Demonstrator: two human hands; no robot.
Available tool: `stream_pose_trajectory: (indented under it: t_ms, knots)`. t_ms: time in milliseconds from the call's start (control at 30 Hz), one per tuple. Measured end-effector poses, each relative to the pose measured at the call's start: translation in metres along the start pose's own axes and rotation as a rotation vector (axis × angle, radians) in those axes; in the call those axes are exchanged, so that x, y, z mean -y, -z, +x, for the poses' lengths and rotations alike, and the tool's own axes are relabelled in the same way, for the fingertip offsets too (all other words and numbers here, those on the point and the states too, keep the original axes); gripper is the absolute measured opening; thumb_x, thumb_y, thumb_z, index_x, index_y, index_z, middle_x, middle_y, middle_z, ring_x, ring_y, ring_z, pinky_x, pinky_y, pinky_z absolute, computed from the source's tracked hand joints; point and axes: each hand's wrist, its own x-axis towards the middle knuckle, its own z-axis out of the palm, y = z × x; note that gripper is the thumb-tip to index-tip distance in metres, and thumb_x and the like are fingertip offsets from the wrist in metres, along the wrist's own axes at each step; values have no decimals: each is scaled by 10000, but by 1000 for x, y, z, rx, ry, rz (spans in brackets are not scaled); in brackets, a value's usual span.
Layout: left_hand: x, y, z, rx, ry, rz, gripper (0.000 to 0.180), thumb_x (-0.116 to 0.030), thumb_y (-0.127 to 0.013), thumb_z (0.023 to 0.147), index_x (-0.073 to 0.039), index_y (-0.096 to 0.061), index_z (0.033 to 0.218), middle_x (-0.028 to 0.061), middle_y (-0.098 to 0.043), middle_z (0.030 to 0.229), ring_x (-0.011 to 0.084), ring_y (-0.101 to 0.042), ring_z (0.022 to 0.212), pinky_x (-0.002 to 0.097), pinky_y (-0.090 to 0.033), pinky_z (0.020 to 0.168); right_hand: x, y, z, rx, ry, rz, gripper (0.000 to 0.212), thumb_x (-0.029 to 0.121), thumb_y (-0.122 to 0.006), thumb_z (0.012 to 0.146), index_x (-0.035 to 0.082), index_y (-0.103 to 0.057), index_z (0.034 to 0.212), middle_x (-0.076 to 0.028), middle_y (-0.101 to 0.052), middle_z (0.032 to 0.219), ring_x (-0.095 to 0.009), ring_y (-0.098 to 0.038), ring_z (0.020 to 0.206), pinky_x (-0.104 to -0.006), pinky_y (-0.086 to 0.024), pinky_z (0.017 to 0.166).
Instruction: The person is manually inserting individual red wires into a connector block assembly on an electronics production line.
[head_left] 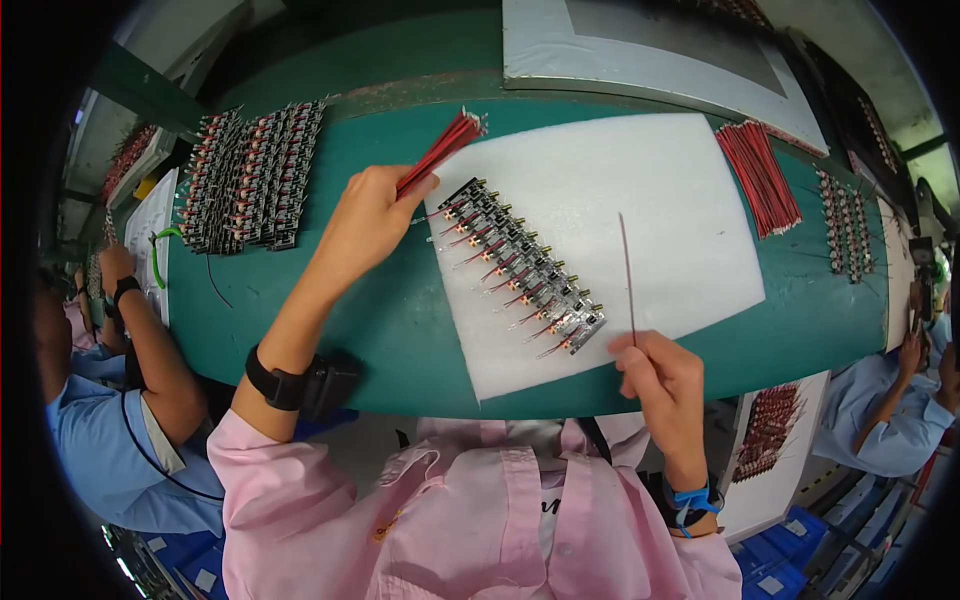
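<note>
My left hand (pixel 372 222) is closed round a bundle of red wires (pixel 440 152) with pale, stripped-looking ends. Between the thumb and fingers of my right hand (pixel 655 378) is a single thin dark-red wire (pixel 627 270), standing out away from me. A strip of small circuit boards (pixel 520 265) lies slantwise on a white foam sheet (pixel 670 210), between my two hands. Brass-coloured posts line its right side, and short red and clear leads stick out on its left. Neither hand touches the strip.
Stacked circuit-board strips (pixel 250 180) lie at the far left, near green-handled pliers (pixel 158 255). More red wires (pixel 757 178) and board strips (pixel 848 225) lie right of the foam on the green table (pixel 380 350). Co-workers in blue (pixel 130 430) sit on both sides.
</note>
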Motion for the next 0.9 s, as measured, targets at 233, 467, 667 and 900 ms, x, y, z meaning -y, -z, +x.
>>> stream_pose_trajectory:
  t_ms: [233, 467, 667, 900]
  knots:
    - [-6, -4, -22, 42, 29, -51, 253, -178, -502, 801, 55, -573, 869, 97, -320, 471, 118, -307, 429, 317, -258, 417, 3, -10, 13, -2, -84, 114, 240, 164, -474, 823, -34, -536, 701, -49, -535, 645, -73, -480, 501, -181, -367, 455]
    - [8, -1, -45, -88, 26, -170, 237, -176, -501, 806, 49, -565, 846, 25, -409, 496, 83, -338, 446, 264, -274, 414, -10, 1, 22, 49, 49, 304, 228, 160, -478, 824, -40, -544, 738, -70, -518, 624, -87, -433, 441, -205, -382, 443]
    - [-36, -23, -103, 68, 143, -692, 159, -85, -533, 776, 69, -543, 814, -36, -509, 621, 73, -453, 540, 200, -337, 462, -4, -1, 22, 65, -94, 763, 191, 139, -485, 821, -41, -538, 783, -76, -510, 618, -94, -409, 440, -223, -391, 444]
    - [-56, -73, -95, 223, -135, -736, 147, -49, -532, 759, 15, -555, 889, 8, -495, 563, 61, -393, 515, 217, -333, 451, 7, -18, 13, 32, -44, 770, 142, 83, -491, 810, -51, -534, 792, -75, -510, 621, -94, -411, 465, -246, -393, 450]
